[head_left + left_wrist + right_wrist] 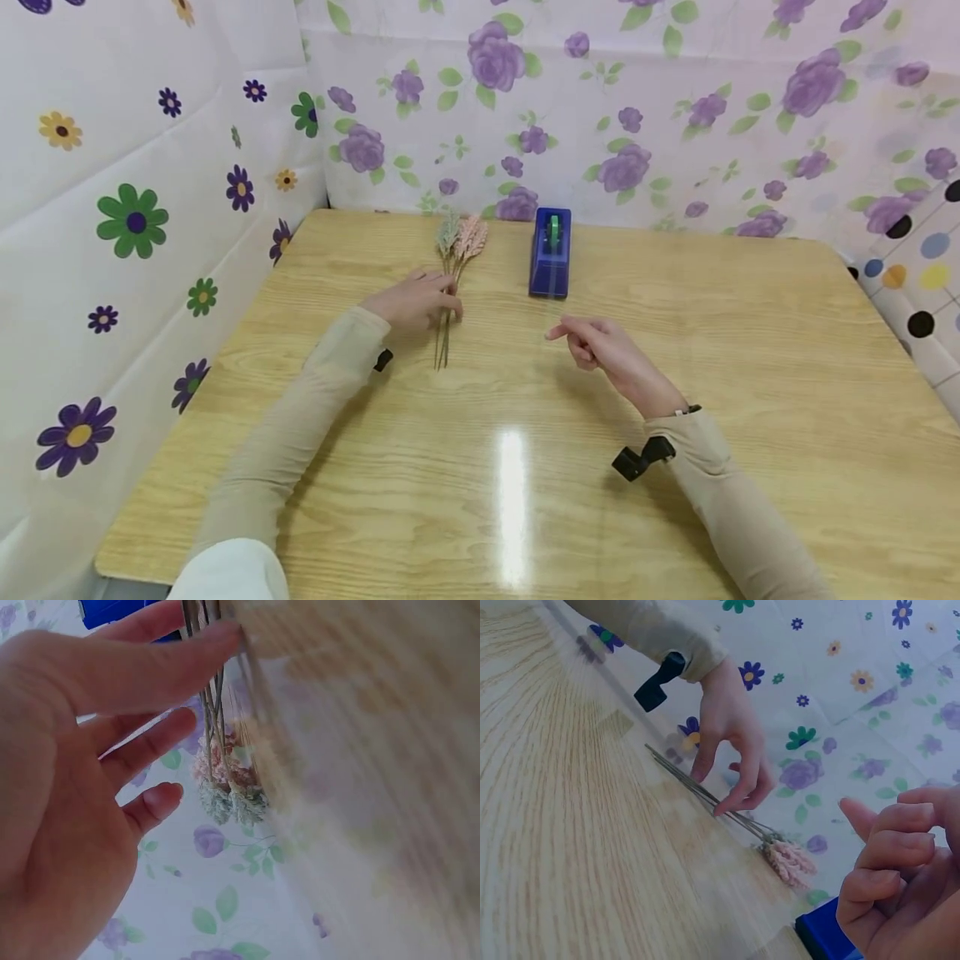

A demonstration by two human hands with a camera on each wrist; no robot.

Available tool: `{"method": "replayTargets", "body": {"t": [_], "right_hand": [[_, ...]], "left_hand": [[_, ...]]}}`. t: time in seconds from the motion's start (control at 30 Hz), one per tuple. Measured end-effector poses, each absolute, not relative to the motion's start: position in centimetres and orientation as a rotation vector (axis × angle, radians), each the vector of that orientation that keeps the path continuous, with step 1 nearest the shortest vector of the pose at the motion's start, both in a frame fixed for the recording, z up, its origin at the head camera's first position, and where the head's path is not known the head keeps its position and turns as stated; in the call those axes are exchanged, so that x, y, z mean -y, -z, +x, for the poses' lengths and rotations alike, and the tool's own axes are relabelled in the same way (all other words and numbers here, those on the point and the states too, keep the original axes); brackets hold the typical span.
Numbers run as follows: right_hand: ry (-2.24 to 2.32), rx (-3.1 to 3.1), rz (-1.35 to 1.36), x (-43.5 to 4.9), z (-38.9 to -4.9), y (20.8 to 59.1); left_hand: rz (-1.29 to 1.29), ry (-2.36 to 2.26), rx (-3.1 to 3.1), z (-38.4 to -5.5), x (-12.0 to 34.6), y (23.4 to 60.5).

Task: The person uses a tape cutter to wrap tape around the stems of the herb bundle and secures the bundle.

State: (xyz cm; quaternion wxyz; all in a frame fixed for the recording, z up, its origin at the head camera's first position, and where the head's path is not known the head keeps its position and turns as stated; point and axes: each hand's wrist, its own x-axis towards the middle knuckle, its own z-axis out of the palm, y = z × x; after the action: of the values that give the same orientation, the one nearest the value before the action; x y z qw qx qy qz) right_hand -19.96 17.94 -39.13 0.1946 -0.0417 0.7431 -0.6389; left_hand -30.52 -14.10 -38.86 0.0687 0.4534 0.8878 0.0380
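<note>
Near the far edge of the table (420,467), toward the left corner, the left hand (415,300) bends thumb and forefinger about the flowers' (471,239) stems (447,337), pinching or not I cannot tell, and the right hand (611,352), before the dispenser (543,280), curls its fingers except the forefinger, any hold unclear.

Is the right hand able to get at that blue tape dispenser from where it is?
Probably yes. The right hand is just in front of the blue tape dispenser, with nothing bulky between; the left hand is aside, at the flower stems.
</note>
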Motion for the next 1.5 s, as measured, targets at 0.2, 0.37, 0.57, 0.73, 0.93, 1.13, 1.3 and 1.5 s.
{"method": "replayTargets", "body": {"t": [0.2, 0.37, 0.57, 0.73, 0.93, 1.13, 1.3, 1.5], "right_hand": [[1.788, -2.072, -0.185, -18.2, -20.1, 38.9], [1.750, -2.104, -0.242, -18.6, -20.1, 38.5], [1.722, -2.114, -0.237, -18.6, -20.0, 38.6], [1.668, -2.118, -0.246, -18.2, -19.9, 38.8], [1.657, -2.112, -0.260, -18.2, -19.8, 38.6], [1.657, -2.117, -0.262, -18.4, -19.9, 38.6], [1.656, -2.127, -0.256, -18.4, -20.0, 38.6], [1.661, -2.119, -0.259, -18.4, -19.9, 38.7]], "left_hand": [[1.387, -0.147, -2.677, -30.6, 13.7, 39.1], [1.390, -0.146, -2.649, -31.2, 13.6, 39.1], [1.458, -0.096, -2.597, -31.6, 13.6, 39.2], [1.591, 0.002, -2.584, -31.4, 14.0, 39.5], [1.665, -0.007, -2.564, -31.3, 14.2, 39.8], [1.769, -0.007, -2.563, -31.5, 14.0, 39.9], [1.774, -0.045, -2.551, -31.7, 14.0, 39.9], [1.711, -0.120, -2.548, -31.9, 13.8, 40.2]]}}
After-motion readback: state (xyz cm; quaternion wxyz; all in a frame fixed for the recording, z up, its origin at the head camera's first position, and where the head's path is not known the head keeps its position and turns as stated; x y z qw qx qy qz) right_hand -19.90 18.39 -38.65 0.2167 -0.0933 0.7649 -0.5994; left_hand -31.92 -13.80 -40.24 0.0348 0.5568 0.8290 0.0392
